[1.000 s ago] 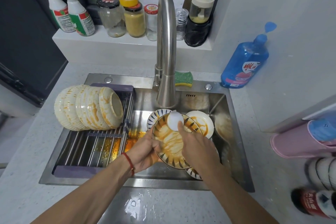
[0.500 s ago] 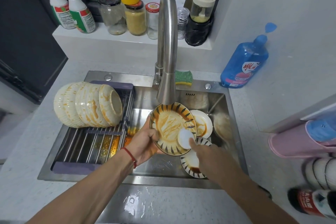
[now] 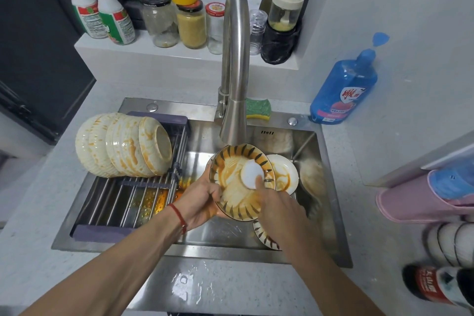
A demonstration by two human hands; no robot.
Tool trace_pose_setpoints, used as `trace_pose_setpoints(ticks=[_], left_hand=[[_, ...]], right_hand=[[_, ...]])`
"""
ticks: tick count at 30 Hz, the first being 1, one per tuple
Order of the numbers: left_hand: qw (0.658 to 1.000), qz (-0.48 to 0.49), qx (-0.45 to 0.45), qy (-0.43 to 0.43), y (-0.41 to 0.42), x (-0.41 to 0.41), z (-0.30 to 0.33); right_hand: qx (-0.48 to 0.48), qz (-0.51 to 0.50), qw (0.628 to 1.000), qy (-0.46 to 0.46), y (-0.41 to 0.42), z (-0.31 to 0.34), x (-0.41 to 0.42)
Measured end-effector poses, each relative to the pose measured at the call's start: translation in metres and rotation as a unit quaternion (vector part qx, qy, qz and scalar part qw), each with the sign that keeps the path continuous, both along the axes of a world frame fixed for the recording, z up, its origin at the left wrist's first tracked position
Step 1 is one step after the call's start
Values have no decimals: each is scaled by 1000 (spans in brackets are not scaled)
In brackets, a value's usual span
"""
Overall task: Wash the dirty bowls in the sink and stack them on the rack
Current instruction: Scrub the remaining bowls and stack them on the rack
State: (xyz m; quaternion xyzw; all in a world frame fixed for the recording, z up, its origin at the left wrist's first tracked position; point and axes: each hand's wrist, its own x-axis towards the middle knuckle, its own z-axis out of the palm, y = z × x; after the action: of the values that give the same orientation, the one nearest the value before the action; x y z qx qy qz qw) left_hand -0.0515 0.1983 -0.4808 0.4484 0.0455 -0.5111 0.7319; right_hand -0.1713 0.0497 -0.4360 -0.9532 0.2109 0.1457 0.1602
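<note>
The left hand [image 3: 202, 202] grips the striped bowl [image 3: 238, 182] by its rim, tilted up over the sink [image 3: 323, 187] under the faucet [image 3: 234, 64] so the sauce-smeared inside faces the right hand [image 3: 279, 210], which presses a white scrubbing pad [image 3: 252, 170] into it; stained bowls [image 3: 123, 146] wait on the rack [image 3: 123, 202]

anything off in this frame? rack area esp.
Yes. The cream ribbed bowls lying on their sides on the roll-up sink rack are streaked with orange sauce, and orange liquid pools under the bars. Dirty bowls sit where washed ones belong. The left hand holds the striped bowl; the right hand scrubs it.
</note>
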Motion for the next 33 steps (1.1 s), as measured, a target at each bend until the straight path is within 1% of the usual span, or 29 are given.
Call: trace_pose_setpoints(ticks=[3, 4, 6, 7, 10, 14, 17, 19, 21, 22, 25, 28, 30, 32, 33], left_hand=[[1000, 2, 9, 6, 2, -4, -1], [1000, 3, 4, 8, 2, -4, -1], [1000, 0, -7, 6, 1, -6, -1], [1000, -1, -10, 1, 2, -6, -1], [1000, -3, -3, -7, 4, -6, 0], [1000, -12, 2, -8, 7, -7, 0], [1000, -8, 2, -22, 7, -5, 0], [999, -9, 6, -31, 9, -2, 2], [999, -9, 13, -36, 9, 2, 2], [999, -11, 14, -43, 9, 3, 2], [998, -8, 25, -61, 9, 6, 1], [998, -16, 12, -53, 10, 7, 3], [998, -15, 12, -58, 11, 8, 1], [997, -3, 19, -69, 9, 8, -2], [997, 6, 21, -68, 8, 8, -3]], right_hand=[[7, 61, 998, -7, 24, 2, -2], [4, 51, 999, -5, 20, 1, -1], [-7, -9, 1000, 4, 1, -5, 7], [-2, -19, 1000, 7, -3, -8, 10], [47, 12, 999, -3, 18, -5, 1], [14, -19, 1000, -1, -1, -12, 6], [57, 25, 998, -16, 23, -8, -6], [49, 29, 998, -20, 10, -13, -12], [24, -1, 1000, -8, -4, -19, -10], [29, -3, 1000, -8, 2, -18, -13], [58, 36, 998, -18, 31, -9, -23], [10, 1, 1000, -9, 10, -15, -19], [35, -3, 999, -12, 20, -16, -21], [69, 32, 997, -12, 40, -13, -30], [66, 33, 997, -12, 37, -14, -31]])
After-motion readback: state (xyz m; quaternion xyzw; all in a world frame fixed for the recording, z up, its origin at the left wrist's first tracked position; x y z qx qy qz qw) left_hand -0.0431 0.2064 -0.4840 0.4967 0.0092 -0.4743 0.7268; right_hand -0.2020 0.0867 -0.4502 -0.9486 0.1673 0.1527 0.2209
